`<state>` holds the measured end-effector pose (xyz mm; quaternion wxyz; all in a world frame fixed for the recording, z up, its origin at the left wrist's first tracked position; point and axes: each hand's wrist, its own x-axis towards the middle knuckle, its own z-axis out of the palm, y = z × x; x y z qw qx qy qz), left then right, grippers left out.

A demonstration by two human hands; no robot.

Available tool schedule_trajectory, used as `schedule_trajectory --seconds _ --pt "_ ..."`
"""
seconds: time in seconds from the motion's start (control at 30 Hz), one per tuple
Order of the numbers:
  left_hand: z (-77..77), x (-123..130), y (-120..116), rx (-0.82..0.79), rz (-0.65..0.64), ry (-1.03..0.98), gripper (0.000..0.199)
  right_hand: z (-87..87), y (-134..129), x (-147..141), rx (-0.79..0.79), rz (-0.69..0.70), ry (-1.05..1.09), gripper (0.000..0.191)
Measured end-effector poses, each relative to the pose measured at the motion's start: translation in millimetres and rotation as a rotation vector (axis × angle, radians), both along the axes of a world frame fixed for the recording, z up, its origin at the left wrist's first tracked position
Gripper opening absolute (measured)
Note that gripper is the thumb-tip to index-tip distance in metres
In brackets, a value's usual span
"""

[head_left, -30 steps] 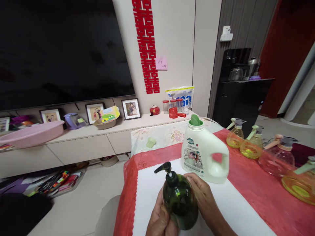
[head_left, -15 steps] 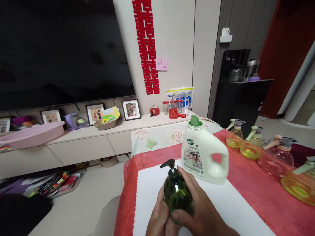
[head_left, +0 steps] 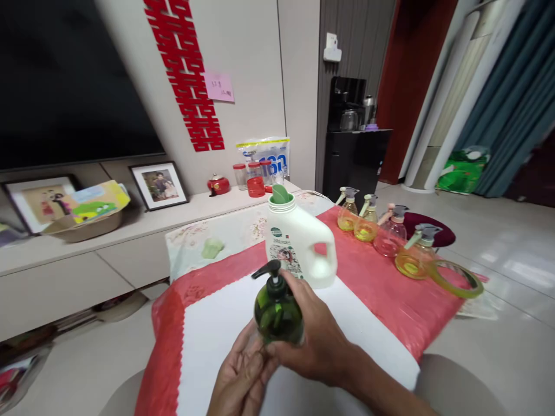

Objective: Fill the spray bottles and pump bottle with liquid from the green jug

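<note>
A dark green, see-through pump bottle (head_left: 278, 316) with a black pump head stands nearly upright between my hands, above the white sheet. My right hand (head_left: 318, 329) wraps round its right side, thumb across the lower front. Palm up and loosely curled, my left hand (head_left: 243, 372) meets the base from below left; some of its fingertips are hidden. Just behind the bottle is a large pale jug (head_left: 303, 242) with a handle and a printed label. A green cap-like piece (head_left: 281, 195) sits tilted in its open mouth.
Several clear pump bottles (head_left: 390, 234) line the right side of the red-covered table (head_left: 368, 271), beside a yellow tape roll (head_left: 455, 279). A pale green crumpled item (head_left: 212, 248) lies at the back left. Jars (head_left: 255, 173) and a framed photo (head_left: 159, 185) stand on the cabinet behind.
My view has swung to the right, bringing the tape roll and a curtain into sight. The pump bottle stays in my right hand; my left hand has slid lower, towards its base.
</note>
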<state>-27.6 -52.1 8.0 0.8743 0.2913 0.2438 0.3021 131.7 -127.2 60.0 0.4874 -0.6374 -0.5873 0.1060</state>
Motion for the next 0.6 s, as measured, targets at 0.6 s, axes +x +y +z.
schedule_trajectory --seconds 0.6 --pt "13.0 4 -4 0.043 -0.045 0.160 0.048 -11.2 -112 117 0.031 -0.819 -0.160 0.102"
